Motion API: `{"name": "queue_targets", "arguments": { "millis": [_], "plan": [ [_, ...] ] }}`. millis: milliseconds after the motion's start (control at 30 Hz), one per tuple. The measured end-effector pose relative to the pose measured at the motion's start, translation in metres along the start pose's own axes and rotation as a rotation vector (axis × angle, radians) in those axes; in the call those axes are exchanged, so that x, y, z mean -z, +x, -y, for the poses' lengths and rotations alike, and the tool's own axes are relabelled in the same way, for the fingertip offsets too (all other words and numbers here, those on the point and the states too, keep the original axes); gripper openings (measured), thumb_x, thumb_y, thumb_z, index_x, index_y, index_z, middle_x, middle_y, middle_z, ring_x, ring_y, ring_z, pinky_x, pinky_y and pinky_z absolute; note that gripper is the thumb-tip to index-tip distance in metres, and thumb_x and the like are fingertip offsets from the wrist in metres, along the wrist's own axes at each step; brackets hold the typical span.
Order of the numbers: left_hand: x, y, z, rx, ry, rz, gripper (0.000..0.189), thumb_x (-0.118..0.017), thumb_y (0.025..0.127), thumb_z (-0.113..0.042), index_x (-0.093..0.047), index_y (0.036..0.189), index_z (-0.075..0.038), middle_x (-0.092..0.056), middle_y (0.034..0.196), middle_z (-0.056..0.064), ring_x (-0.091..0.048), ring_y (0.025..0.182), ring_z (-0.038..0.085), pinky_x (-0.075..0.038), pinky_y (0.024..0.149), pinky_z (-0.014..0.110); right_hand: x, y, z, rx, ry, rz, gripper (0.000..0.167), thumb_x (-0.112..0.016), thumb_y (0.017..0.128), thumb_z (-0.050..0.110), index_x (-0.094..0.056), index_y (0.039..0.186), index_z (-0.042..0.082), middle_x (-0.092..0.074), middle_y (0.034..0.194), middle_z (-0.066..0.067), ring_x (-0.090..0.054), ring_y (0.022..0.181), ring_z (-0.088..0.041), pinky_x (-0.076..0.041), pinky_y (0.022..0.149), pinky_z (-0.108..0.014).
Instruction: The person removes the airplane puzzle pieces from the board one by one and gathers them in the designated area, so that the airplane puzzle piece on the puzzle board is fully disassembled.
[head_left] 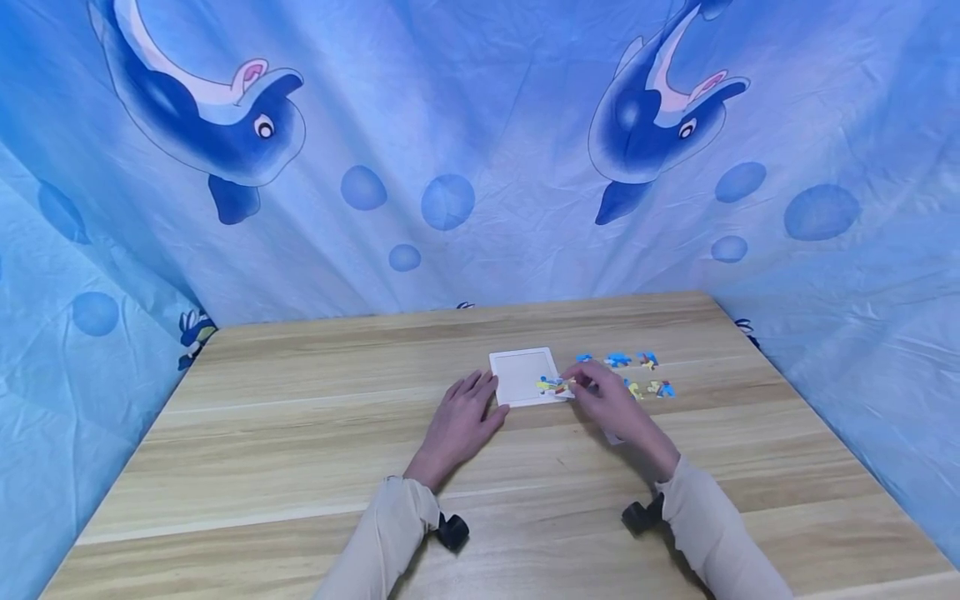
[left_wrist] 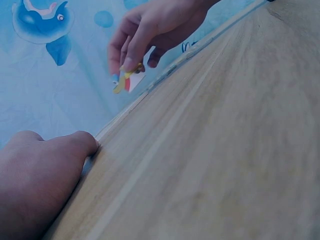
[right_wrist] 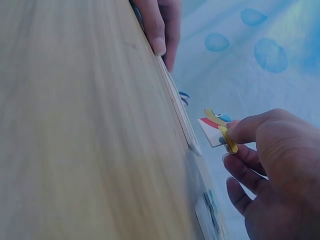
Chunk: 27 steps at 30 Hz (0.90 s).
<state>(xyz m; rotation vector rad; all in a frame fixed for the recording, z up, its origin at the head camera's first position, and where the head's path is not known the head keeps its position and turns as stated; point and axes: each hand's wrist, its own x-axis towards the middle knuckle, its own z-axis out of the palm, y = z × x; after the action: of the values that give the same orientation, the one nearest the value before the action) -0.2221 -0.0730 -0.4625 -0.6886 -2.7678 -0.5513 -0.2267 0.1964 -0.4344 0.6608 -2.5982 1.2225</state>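
A shallow white puzzle frame lies on the table between the hands. My left hand rests at its left edge, fingers spread and thumb by the near corner. Over the frame's near right corner, my right hand pinches a puzzle piece between thumb and index finger. The piece is white, red, yellow and blue, and stands tilted above the tabletop in the right wrist view. In the left wrist view, the right hand's other fingers hang loosely behind the pinch.
Several loose puzzle pieces lie in two rough rows to the right of the frame, partly behind the right hand. A small pale piece shows beneath the right wrist. A blue dolphin-print curtain borders the wooden table.
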Motion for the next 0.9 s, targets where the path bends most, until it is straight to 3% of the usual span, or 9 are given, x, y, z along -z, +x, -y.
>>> {"name": "queue_targets", "arguments": {
  "millis": [367, 667, 900],
  "plan": [
    [0.000, 0.000, 0.001, 0.003, 0.006, 0.001, 0.057, -0.046, 0.098, -0.047, -0.050, 0.140, -0.010, -0.050, 0.143, 0.007, -0.038, 0.138, 0.024, -0.029, 0.113, 0.043, 0.017, -0.016, -0.008, -0.085, -0.027, -0.011, 0.018, -0.059, 0.093, 0.004, -0.065, 0.109, 0.010, -0.057, 0.093, -0.001, -0.054, 0.083, -0.016, -0.050, 0.071, -0.027],
    [0.000, 0.000, 0.001, 0.007, -0.001, 0.007, 0.057, -0.048, 0.097, -0.046, -0.050, 0.141, -0.010, -0.049, 0.144, 0.007, -0.037, 0.138, 0.023, -0.029, 0.113, 0.043, 0.029, -0.028, -0.010, -0.112, -0.013, -0.040, 0.013, -0.056, 0.095, 0.006, -0.063, 0.105, 0.009, -0.058, 0.094, -0.003, -0.053, 0.080, -0.017, -0.048, 0.067, -0.025],
    [0.000, 0.000, 0.000, 0.008, -0.002, 0.009, 0.057, -0.047, 0.098, -0.047, -0.050, 0.141, -0.010, -0.048, 0.145, 0.007, -0.037, 0.138, 0.024, -0.029, 0.113, 0.043, 0.039, -0.037, -0.014, -0.100, 0.004, -0.056, 0.015, -0.057, 0.092, -0.001, -0.064, 0.104, 0.003, -0.056, 0.094, -0.007, -0.049, 0.084, -0.018, -0.046, 0.068, -0.023]
  ]
}}
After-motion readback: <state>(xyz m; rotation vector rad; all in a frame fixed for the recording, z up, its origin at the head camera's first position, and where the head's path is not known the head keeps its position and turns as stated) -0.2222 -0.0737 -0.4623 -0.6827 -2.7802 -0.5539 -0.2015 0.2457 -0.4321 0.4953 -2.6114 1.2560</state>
